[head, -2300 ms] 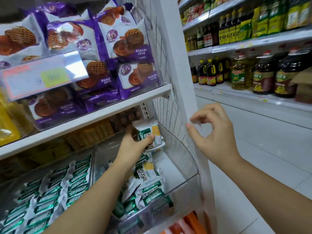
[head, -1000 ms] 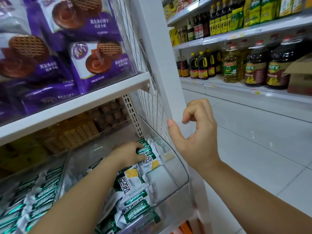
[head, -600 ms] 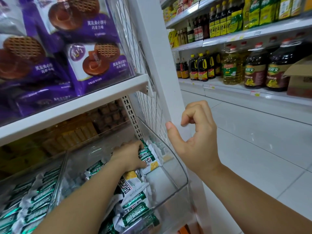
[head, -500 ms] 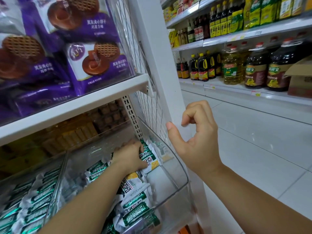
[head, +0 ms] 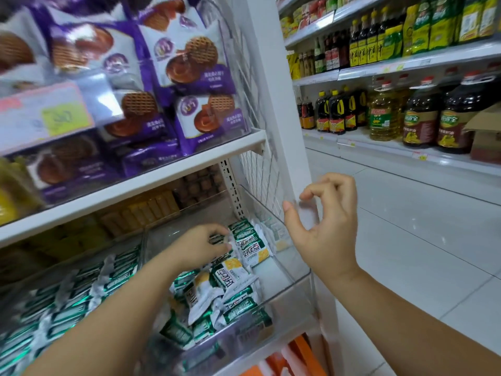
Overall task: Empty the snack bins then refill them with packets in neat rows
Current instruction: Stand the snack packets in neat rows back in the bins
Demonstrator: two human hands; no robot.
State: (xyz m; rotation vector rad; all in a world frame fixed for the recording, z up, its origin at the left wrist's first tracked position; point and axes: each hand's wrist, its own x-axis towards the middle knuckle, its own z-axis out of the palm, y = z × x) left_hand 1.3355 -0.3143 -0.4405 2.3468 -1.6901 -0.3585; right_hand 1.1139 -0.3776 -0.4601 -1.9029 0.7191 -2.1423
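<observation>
Overhead, a white shelf (head: 141, 183) in a shop aisle carries purple biscuit bags (head: 189, 63) behind a clear front with a blurred price label (head: 40, 115). Below it, at far left, a clear bin (head: 81, 270) holds green-and-white packets (head: 67, 308) laid in close rows, their long axes running roughly left to right.

Next to it stands a second clear bin (head: 295, 280), only partly filled. Its packets (head: 227, 275) lie in a loose heap towards the left and front, pointing in mixed directions, some face up, some tilted. At the back a short row of packets (head: 244, 234) stands on edge. The bare bin floor shows along the right side.

The left hand (head: 200, 245) reaches into this bin, fingers curled down onto a packet at the back row; whether it grips or merely presses cannot be told. The forearm covers part of the heap.

The right hand (head: 325, 226) is outside the bin, half open, holding nothing, thumb against the clear side wall and forefinger bent above it.

A wire mesh panel (head: 260, 158) and a white upright (head: 279, 104) close the shelf end. Across the white tiled floor (head: 406, 253), facing shelves carry oil bottles (head: 420, 118) and a cardboard box (head: 485, 134).
</observation>
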